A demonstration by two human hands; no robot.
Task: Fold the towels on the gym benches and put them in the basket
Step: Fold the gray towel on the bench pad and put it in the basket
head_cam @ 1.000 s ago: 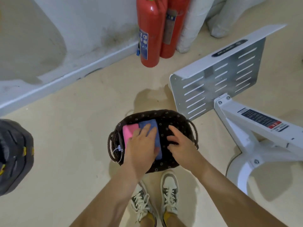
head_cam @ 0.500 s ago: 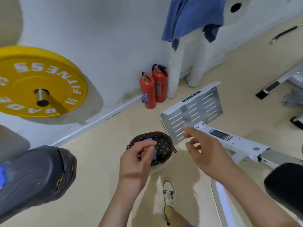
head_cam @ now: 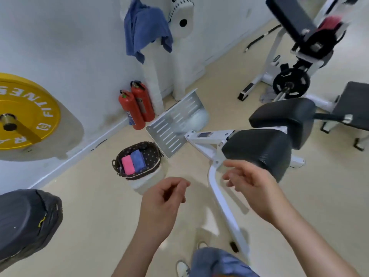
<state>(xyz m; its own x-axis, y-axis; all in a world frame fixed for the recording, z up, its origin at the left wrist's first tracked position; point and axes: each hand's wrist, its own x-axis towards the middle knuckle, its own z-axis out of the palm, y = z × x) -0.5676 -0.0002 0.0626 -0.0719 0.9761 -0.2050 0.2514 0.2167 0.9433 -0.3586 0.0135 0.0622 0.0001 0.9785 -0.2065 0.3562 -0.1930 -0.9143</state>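
Note:
A dark dotted basket [head_cam: 148, 148] stands on the floor near the wall. Inside it lie a folded pink towel [head_cam: 127, 165] and a folded blue towel [head_cam: 138, 160], side by side. My left hand [head_cam: 162, 204] hangs in the air below and right of the basket, fingers loosely curled, holding nothing. My right hand [head_cam: 251, 188] is raised further right, in front of a black bench pad [head_cam: 261, 150], fingers relaxed and empty. A blue towel [head_cam: 144, 27] hangs over a white post at the back. A pink towel [head_cam: 329, 22], blurred, lies on a machine at the top right.
Two red fire extinguishers [head_cam: 136, 108] stand by the wall. A slotted metal footplate [head_cam: 175, 124] on a white frame sits right of the basket. A yellow weight plate [head_cam: 22, 112] is at left, a dark pad [head_cam: 24, 220] at lower left, more benches at right.
Both hands have left the basket and risen as the view lifted and pulled back. The pink and blue towels stay in the basket.

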